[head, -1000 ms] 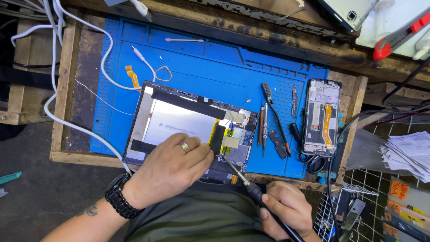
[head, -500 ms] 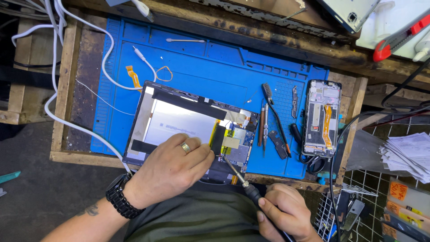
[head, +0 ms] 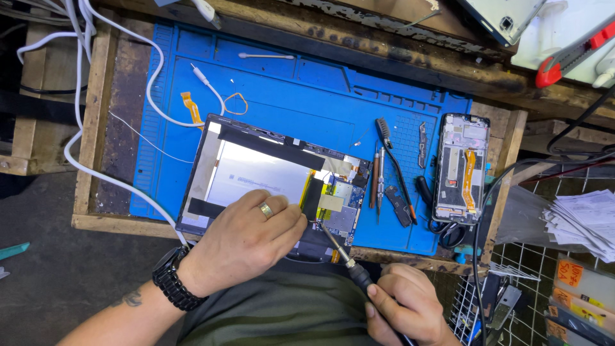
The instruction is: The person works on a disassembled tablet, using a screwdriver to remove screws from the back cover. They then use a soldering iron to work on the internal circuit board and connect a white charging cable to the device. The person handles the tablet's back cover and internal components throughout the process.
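Observation:
An opened tablet (head: 256, 170) lies back-up on a blue work mat (head: 307, 96), its silver battery and circuit board (head: 343, 205) exposed. My left hand (head: 246, 240), with a ring and a black wristwatch, rests on the tablet's near edge, fingers curled by the board. My right hand (head: 403, 307) grips a soldering iron (head: 343, 253) whose thin tip touches the board's lower part.
A dismantled phone frame (head: 458, 166) lies at the mat's right. Tweezers, a brush and small tools (head: 384, 166) sit between it and the tablet. White cables (head: 83, 57) run along the left. A wire basket (head: 538, 282) and papers (head: 583, 218) are at right.
My right hand has shifted slightly with the soldering iron, its tip staying at the circuit board. My left hand stays on the tablet.

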